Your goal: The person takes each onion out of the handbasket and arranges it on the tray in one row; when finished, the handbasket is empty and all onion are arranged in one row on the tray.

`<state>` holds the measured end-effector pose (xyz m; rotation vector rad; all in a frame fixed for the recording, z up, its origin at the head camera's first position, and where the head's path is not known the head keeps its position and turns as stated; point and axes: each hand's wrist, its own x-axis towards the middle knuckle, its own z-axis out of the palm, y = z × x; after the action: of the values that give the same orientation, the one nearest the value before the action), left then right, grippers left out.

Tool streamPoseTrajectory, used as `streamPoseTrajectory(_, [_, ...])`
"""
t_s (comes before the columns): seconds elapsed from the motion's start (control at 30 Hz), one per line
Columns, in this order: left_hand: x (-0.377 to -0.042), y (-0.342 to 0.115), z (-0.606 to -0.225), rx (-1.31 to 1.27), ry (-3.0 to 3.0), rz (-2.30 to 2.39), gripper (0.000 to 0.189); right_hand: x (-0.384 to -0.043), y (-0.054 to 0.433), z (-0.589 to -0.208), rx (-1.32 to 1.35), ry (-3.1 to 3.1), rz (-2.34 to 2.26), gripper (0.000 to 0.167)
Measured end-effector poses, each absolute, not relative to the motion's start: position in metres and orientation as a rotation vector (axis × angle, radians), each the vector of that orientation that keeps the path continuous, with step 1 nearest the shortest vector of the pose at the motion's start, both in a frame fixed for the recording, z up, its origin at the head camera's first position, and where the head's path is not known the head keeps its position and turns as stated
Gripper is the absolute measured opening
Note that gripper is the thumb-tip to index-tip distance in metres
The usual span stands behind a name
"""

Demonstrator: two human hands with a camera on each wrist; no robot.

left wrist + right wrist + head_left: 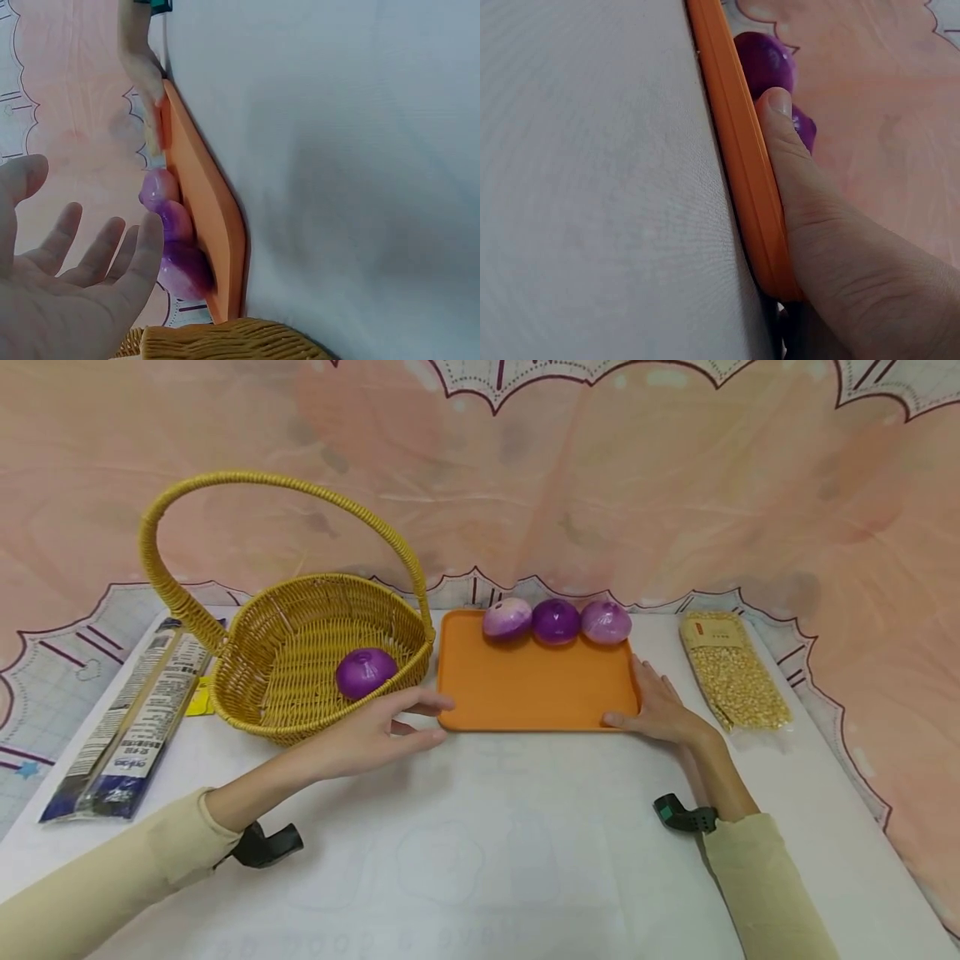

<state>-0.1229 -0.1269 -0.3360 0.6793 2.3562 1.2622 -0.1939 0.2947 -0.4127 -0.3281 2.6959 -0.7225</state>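
Note:
An orange tray (540, 685) lies flat on the white table. Three purple onions (556, 622) sit in a row along its back edge, differing in shade. My right hand (663, 706) holds the tray's right edge, its thumb over the rim near the front corner and its fingers along the outer side. In the right wrist view the thumb (791, 165) lies against the tray's rim. My left hand (375, 735) is held beside the tray's front left corner, fingers spread and nothing in them. Another purple onion (366, 673) rests inside the yellow wicker basket (277, 727).
The basket's tall handle (281, 481) arches above it. Left of the basket lie long plastic packets (138, 718) and a small yellow item (199, 698). A bag of yellow grains (731, 672) is to the right of the tray. A patterned cloth (570, 485) hangs behind the table.

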Motion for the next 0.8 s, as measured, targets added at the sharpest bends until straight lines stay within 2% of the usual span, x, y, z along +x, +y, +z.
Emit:
streamPoseTrajectory(0.53, [-0.126, -0.157, -0.321, 0.682, 2.440, 1.240, 0.037, -0.195, 0.295, -0.415, -0.324, 2.707, -0.713, 0.115])
streamPoseTrajectory(0.8, [-0.150, -0.187, -0.294, 0.733, 2.433, 1.068, 0.035, -0.193, 0.295, -0.411, -0.312, 2.691, -0.716, 0.116])
